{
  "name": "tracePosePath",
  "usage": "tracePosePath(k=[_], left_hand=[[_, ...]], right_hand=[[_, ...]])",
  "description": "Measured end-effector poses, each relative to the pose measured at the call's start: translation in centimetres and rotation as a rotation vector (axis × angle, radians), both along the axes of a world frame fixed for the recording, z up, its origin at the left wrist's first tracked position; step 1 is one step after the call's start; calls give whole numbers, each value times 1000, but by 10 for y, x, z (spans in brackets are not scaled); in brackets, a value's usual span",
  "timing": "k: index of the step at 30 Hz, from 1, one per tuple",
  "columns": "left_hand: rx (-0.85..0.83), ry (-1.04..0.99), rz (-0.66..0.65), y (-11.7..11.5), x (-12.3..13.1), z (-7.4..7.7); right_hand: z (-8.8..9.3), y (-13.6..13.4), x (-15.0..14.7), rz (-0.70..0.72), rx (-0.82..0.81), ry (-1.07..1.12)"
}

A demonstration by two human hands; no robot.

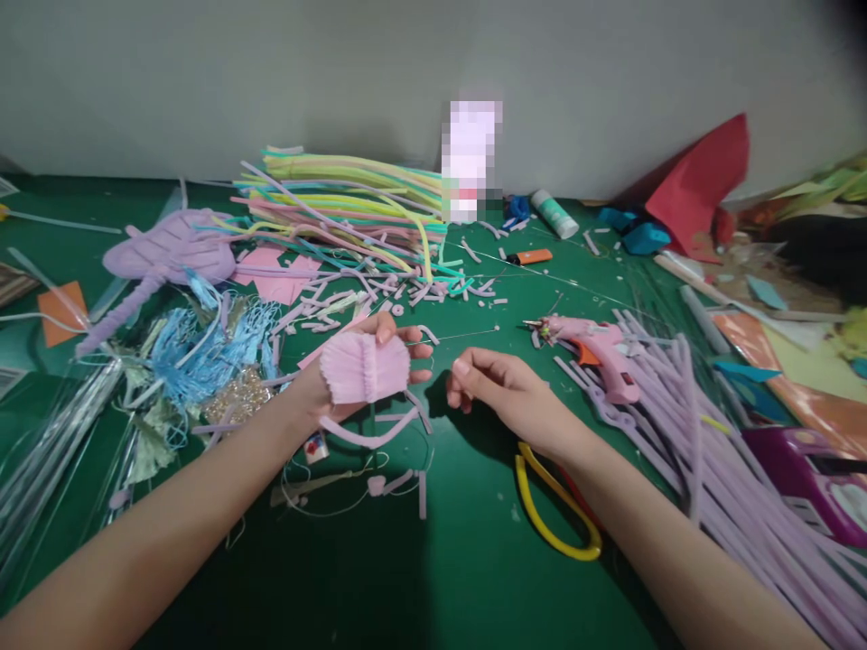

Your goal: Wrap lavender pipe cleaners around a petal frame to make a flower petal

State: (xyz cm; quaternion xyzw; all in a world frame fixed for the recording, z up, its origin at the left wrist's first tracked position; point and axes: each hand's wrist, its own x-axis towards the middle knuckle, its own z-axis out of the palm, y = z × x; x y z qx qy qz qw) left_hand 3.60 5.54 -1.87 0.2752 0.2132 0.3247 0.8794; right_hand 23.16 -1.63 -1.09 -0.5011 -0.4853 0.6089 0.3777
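Observation:
Across the palm of my left hand (385, 329) lies a pink pleated piece (366, 368) with frilled edges and a gathered band near its middle. The thumb presses on its top edge, and the other fingers stretch out behind it. A thin thread seems to run from there to the right. My right hand (498, 384) hovers a little to the right, thumb and forefinger pinched together; what is between them, if anything, is too small to see. Yellow-handled scissors (559, 515) lie under the right wrist. A pink glue gun (589, 348) rests beyond that hand.
Lilac fuzzy stems (677, 442) fan out on the right beside a purple tape dispenser (806, 478). Multicoloured stems (339, 203) are piled at the back, near an orange lighter (532, 257). Blue tassels (196, 343) and a lilac wrapped shape (172, 248) lie left on the green table (474, 578).

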Motion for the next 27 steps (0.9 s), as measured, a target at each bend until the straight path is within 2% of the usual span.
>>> tracePosePath(k=[3, 5, 10, 14, 17, 20, 22, 27], left_hand=[[19, -29, -20, -1, -1, -2], [23, -29, -25, -1, -1, -3], [48, -23, -37, -2, -1, -6], [35, 13, -38, -2, -2, -6], [24, 36, 2, -1, -2, -8], [18, 43, 52, 2, -1, -10], [20, 51, 71, 5, 0, -12], [73, 77, 126, 6, 2, -13]], right_hand=[[1, -1, -2, -33, 17, -10], [7, -1, -2, -54, 37, -107], [41, -6, 5, -213, 210, -373], [67, -15, 14, -254, 353, -545], [76, -26, 18, -307, 381, -610], [78, -37, 14, -397, 426, -583], [76, -45, 5, -368, 440, -560], [66, -62, -34, -1, 314, -481]])
